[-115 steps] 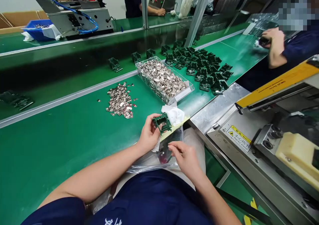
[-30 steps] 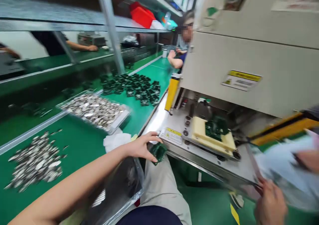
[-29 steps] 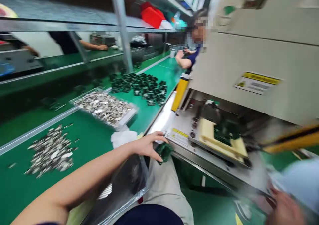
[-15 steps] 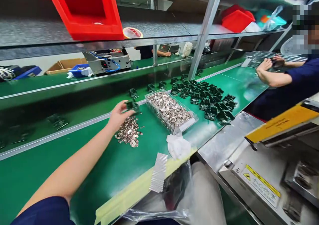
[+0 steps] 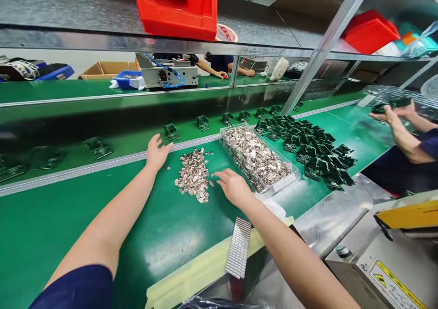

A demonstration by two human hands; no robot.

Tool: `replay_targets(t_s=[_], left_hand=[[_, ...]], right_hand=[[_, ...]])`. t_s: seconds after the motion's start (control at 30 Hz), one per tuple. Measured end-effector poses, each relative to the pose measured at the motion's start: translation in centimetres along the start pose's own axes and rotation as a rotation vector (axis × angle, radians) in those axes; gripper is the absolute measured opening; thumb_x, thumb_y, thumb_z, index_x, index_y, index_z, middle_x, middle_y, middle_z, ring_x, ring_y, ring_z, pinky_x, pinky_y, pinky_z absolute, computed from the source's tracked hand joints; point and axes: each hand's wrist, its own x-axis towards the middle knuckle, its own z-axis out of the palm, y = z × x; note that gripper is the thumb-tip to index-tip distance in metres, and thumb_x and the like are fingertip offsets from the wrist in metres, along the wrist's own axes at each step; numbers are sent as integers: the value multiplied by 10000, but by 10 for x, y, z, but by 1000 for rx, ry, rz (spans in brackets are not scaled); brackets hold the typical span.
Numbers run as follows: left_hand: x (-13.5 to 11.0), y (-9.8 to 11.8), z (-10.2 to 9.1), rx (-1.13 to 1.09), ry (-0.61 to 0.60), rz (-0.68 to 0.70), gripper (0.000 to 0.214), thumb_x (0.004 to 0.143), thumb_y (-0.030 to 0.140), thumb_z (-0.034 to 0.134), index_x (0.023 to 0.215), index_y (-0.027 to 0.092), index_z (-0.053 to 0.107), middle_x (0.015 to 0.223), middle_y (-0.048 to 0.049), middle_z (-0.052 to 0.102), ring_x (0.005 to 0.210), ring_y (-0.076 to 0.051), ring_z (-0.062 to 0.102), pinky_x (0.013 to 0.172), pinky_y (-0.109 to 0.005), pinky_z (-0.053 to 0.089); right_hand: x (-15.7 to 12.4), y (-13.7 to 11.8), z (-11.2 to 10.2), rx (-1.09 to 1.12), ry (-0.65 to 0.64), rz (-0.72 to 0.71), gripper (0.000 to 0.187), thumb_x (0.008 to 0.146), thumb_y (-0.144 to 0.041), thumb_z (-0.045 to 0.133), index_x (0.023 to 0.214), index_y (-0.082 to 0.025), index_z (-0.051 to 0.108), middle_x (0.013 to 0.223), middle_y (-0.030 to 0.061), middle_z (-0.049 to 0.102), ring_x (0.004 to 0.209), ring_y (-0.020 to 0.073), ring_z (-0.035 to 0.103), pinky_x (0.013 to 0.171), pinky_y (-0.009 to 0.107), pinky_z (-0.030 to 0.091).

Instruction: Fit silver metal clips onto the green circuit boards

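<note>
My left hand (image 5: 158, 154) is open, its fingers spread, just short of a green circuit board (image 5: 171, 132) that stands on the strip behind the metal rail. Nothing is in it. To the right, my right hand (image 5: 234, 188) reaches low over the green work surface, thumb and fingertips pinched at a small metal piece (image 5: 212, 175). Between both hands lies a loose pile of small silvery metal pieces (image 5: 194, 174). Beyond my right hand, a clear plastic box (image 5: 294, 174) is filled with many more such pieces (image 5: 255, 154).
Many circuit boards (image 5: 318, 151) are heaped right of the box. Several others stand along the back strip. A ridged silvery sheet (image 5: 238, 247) lies by yellow tape (image 5: 191, 272) at the front edge. A co-worker's hands (image 5: 393, 113) hold something dark at far right.
My left hand has let go of a circuit board, which now stands on the back strip. My right hand has come into view beside the pile. The view has swung left.
</note>
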Motion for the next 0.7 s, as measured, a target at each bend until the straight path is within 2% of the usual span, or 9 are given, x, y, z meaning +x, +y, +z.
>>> replay_targets(t_s=[0.07,0.13,0.23,0.3,0.37,0.47,0.6,0.7], left_hand=[[-20,-15,-42,42,63,-2,574,796,324,685,1306,198,453,1431,-142,476,1269,-247,544,975,-338,531],[-32,-31,-90,119,173,-37,495,821,312,640,1264,177,465,1370,-144,509,1236,-248,562,973,-370,531],[-32,-48,-148,257,324,-115,489,799,278,647,1230,135,466,1328,-171,499,1220,-281,553,985,-420,512],[-20,-54,-169,332,346,-153,586,745,257,709,1250,115,448,1347,-186,480,1237,-302,532,1018,-431,480],[-4,-55,-178,387,317,-177,710,700,259,764,1296,113,407,1409,-191,437,1308,-321,467,1088,-440,407],[20,-50,-179,443,257,-239,834,671,307,805,1341,120,344,1456,-198,404,1390,-376,352,1144,-516,288],[40,-43,-179,463,176,-340,816,630,321,829,1283,105,391,1301,-213,557,1287,-427,472,1065,-614,329],[40,-36,-179,469,166,-323,713,602,316,827,1187,126,467,1275,-219,559,1272,-427,487,1046,-628,357]], right_hand=[[26,2,8,-25,-37,-34,247,962,-196,518,1160,-202,666,1135,94,643,1028,222,623,860,274,478],[34,5,13,-51,-70,-70,216,959,-169,502,1033,-184,705,1054,104,647,1025,232,609,867,279,456],[23,13,13,-88,-99,-90,253,955,-106,446,937,-128,697,972,135,637,963,242,613,846,299,439],[12,19,9,-101,-120,-74,234,936,-84,451,887,-99,679,920,144,633,845,234,629,778,307,444],[4,24,5,-93,-153,-56,165,888,-75,517,816,-108,661,842,116,632,727,210,624,696,295,439],[-2,25,2,-50,-187,-28,137,760,-19,597,715,-147,619,769,59,614,657,171,600,635,261,425],[-6,22,2,0,-167,21,176,703,9,561,671,-165,569,794,42,592,638,138,572,635,242,431],[-15,19,-1,131,-81,61,140,747,-47,548,697,-177,556,831,40,614,674,141,582,656,251,445]])
